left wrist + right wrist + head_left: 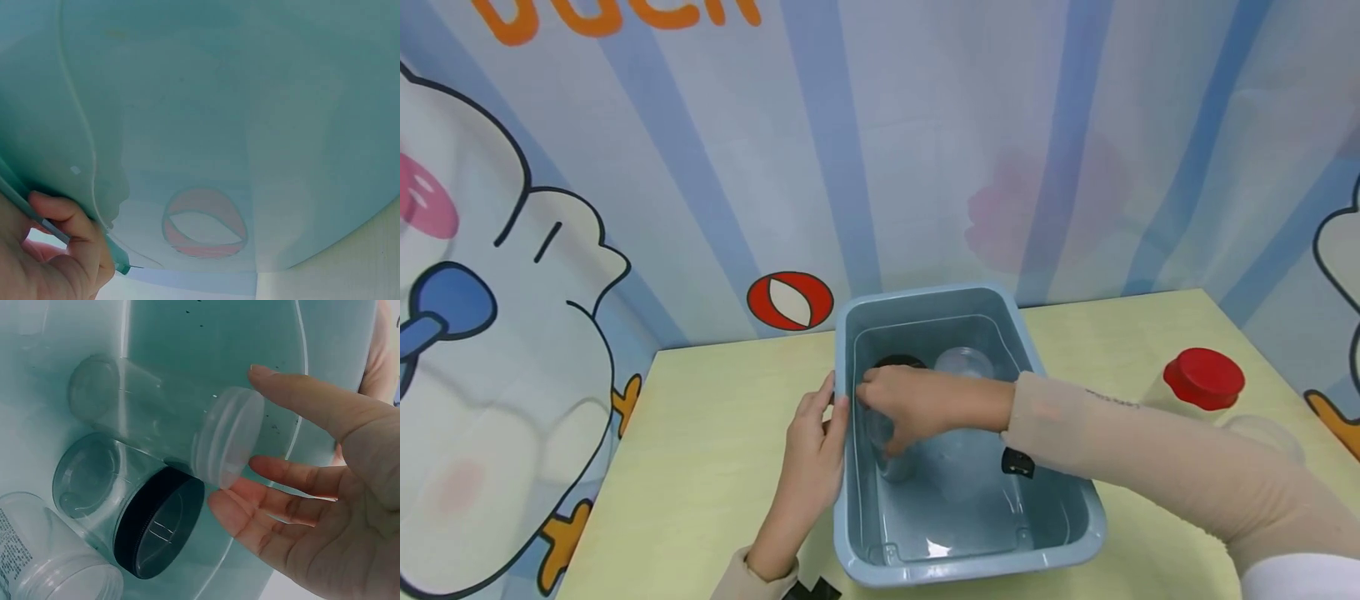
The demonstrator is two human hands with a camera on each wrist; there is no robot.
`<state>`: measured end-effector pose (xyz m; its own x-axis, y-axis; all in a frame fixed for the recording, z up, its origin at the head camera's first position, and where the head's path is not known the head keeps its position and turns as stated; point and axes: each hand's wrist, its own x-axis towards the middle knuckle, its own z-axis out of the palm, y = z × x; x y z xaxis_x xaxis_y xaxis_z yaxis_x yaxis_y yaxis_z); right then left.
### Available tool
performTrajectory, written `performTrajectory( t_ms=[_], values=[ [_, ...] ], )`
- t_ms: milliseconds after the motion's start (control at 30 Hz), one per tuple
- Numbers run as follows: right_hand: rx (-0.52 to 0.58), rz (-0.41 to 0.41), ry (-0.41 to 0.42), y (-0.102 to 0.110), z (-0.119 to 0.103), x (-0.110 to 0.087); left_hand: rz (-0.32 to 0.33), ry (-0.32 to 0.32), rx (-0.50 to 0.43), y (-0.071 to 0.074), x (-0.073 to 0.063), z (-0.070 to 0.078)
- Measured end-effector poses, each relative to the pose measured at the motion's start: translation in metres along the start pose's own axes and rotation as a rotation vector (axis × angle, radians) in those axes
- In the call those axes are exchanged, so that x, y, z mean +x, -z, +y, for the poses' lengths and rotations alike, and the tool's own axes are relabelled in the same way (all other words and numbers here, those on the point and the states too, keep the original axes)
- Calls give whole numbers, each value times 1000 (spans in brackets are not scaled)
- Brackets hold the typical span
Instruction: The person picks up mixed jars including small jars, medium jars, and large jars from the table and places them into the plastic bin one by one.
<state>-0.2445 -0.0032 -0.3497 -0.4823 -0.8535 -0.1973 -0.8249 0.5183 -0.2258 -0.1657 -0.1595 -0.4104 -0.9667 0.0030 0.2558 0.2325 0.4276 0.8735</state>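
Observation:
A blue-grey plastic tub (970,575) stands on the table, and my left hand (815,442) grips its left rim with fingers curled over the edge. My right hand (928,404) is down inside the tub, at the left wall. There a clear jar with a whitish translucent cap (150,406) lies between its spread thumb and fingers. The fingertips are at the cap's lower edge, while the thumb stands apart from it. Beside that jar is a clear jar with a black lid (159,522). A third clear jar (56,556), its mouth uncapped, bears printed text.
On the table (737,417), right of the tub, a jar with a red lid (1204,379) stands partly behind my right sleeve. A clear round container (1262,435) is next to it. A printed cloth backdrop (910,167) hangs behind the table.

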Motion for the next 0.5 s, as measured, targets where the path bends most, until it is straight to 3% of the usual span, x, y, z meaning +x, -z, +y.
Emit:
performTrajectory(
  t_ms=[500],
  values=[
    [157,39,5,18,8,-16,1,-11,-5,0,-1,3]
  ],
)
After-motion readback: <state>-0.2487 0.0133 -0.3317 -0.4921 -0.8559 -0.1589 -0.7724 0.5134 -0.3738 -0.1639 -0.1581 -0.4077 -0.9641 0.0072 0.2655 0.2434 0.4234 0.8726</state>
